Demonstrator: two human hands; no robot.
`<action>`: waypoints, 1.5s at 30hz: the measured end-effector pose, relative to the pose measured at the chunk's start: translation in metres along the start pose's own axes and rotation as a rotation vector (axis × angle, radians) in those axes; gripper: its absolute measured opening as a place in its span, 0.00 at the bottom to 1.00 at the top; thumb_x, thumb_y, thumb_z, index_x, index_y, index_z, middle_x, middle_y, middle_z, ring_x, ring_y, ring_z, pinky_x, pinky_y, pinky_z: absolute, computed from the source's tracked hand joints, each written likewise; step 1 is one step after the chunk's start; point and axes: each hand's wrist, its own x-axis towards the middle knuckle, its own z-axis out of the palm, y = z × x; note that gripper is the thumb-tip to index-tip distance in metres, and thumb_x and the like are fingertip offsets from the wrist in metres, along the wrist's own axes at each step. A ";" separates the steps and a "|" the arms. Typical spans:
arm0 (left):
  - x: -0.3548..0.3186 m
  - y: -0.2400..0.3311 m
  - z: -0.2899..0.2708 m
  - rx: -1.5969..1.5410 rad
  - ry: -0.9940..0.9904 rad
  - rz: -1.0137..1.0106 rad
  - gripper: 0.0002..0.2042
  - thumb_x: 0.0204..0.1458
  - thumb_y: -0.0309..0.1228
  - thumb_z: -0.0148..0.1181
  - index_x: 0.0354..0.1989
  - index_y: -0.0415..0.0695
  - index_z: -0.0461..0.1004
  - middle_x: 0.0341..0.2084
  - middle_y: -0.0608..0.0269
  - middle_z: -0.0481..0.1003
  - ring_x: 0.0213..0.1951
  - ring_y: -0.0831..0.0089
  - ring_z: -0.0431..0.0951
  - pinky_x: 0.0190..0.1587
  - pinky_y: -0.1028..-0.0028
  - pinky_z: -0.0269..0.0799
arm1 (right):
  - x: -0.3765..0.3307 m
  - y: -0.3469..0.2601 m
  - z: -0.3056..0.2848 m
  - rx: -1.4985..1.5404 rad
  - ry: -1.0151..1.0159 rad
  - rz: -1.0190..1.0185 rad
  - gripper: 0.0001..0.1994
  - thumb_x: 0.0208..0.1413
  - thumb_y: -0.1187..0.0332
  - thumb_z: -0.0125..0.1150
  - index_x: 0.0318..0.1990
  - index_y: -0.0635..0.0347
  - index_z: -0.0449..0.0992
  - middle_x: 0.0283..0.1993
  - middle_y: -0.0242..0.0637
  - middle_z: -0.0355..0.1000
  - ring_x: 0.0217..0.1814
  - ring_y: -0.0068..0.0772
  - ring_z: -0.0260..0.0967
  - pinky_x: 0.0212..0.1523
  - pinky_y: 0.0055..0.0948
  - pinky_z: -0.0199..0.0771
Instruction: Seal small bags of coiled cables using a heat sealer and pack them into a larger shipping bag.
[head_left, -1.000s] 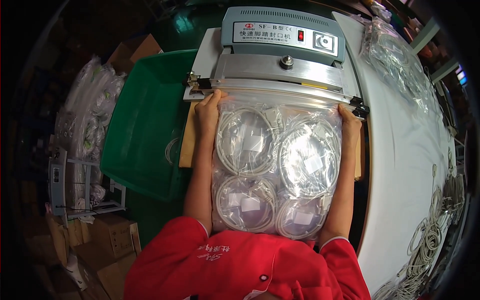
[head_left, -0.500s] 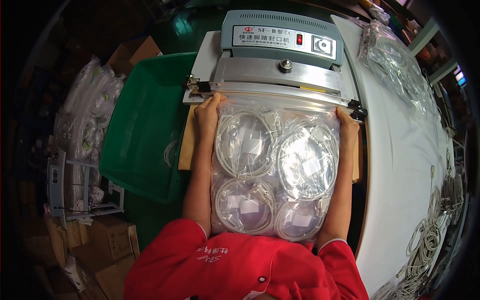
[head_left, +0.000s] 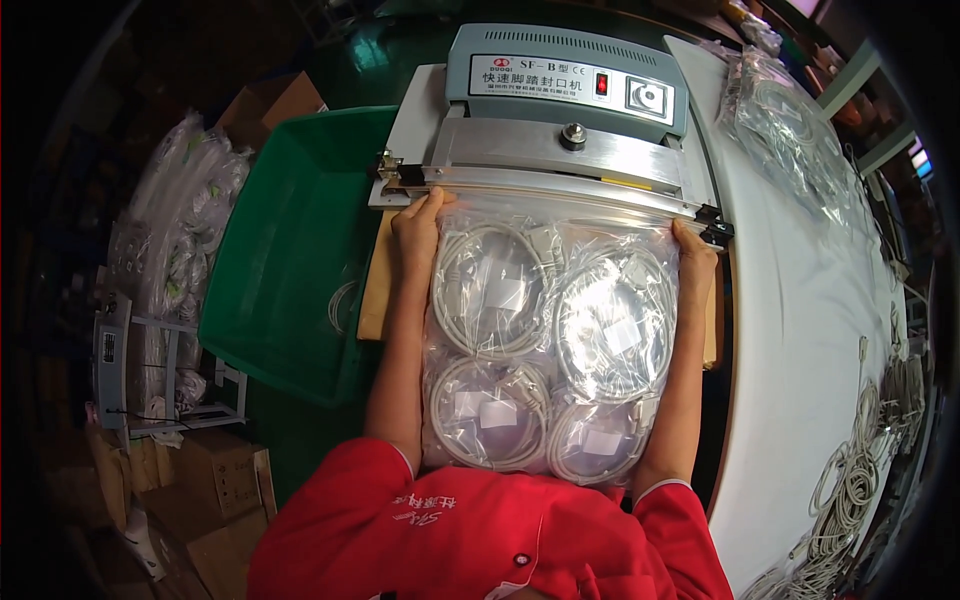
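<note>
A large clear plastic bag hangs between my hands, its lower end against my red shirt. Several coiled light-grey cables with white labels lie inside, each in its own clear wrapping. My left hand pinches the bag's upper left corner. At the upper right corner, my right hand grips it the same way. The bag's top edge lies along the metal jaw of a grey-green foot-operated bag sealer. Whether the jaw is pressed on the film is hard to see.
Left of the sealer is a green plastic tub with a thin coil inside. Wrapped bundles and cardboard boxes stand farther left. On the right, a white-covered table carries loose cables and bagged coils.
Both hands keep their grip at the bag's corners and the bag has barely moved. The sealer's red switch looks brighter now.
</note>
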 end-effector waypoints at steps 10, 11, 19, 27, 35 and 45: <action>0.003 -0.005 0.000 -0.009 0.001 0.005 0.13 0.45 0.33 0.47 0.23 0.31 0.68 0.19 0.53 0.71 0.20 0.74 0.70 0.24 0.81 0.66 | 0.000 0.000 0.002 0.015 0.026 -0.009 0.10 0.41 0.71 0.53 0.30 0.70 0.71 0.26 0.32 0.67 0.25 0.16 0.60 0.27 0.12 0.59; 0.003 -0.006 0.000 -0.011 -0.008 0.004 0.13 0.45 0.33 0.47 0.23 0.31 0.68 0.19 0.53 0.71 0.20 0.74 0.70 0.24 0.81 0.66 | -0.001 -0.001 0.004 0.044 0.044 -0.014 0.09 0.41 0.72 0.53 0.28 0.71 0.71 0.24 0.31 0.66 0.23 0.14 0.58 0.25 0.11 0.57; 0.006 -0.011 -0.006 -0.051 -0.040 0.002 0.13 0.45 0.32 0.47 0.23 0.31 0.68 0.19 0.54 0.71 0.21 0.74 0.70 0.25 0.82 0.65 | -0.004 -0.006 0.003 -0.066 0.028 -0.017 0.10 0.41 0.70 0.53 0.29 0.69 0.71 0.24 0.31 0.67 0.24 0.15 0.59 0.25 0.13 0.58; 0.008 -0.001 -0.016 0.418 0.001 0.266 0.14 0.45 0.37 0.46 0.23 0.36 0.71 0.20 0.62 0.71 0.25 0.78 0.68 0.31 0.81 0.61 | -0.020 -0.019 0.011 -0.021 0.051 -0.077 0.08 0.42 0.71 0.52 0.21 0.69 0.71 0.20 0.29 0.65 0.19 0.14 0.56 0.20 0.13 0.55; -0.095 0.170 0.068 -0.108 -0.173 0.546 0.12 0.48 0.34 0.43 0.25 0.37 0.67 0.17 0.60 0.69 0.19 0.78 0.66 0.26 0.80 0.62 | -0.084 -0.170 -0.039 0.577 0.098 -0.385 0.09 0.46 0.70 0.48 0.26 0.69 0.68 0.18 0.33 0.64 0.18 0.21 0.59 0.20 0.16 0.60; -0.121 0.285 0.325 -0.552 -1.225 0.569 0.07 0.43 0.28 0.48 0.24 0.36 0.67 0.22 0.56 0.71 0.25 0.71 0.71 0.32 0.75 0.68 | -0.013 -0.379 -0.306 0.282 0.254 -1.091 0.10 0.47 0.74 0.45 0.37 0.70 0.64 0.36 0.40 0.66 0.37 0.29 0.63 0.43 0.22 0.62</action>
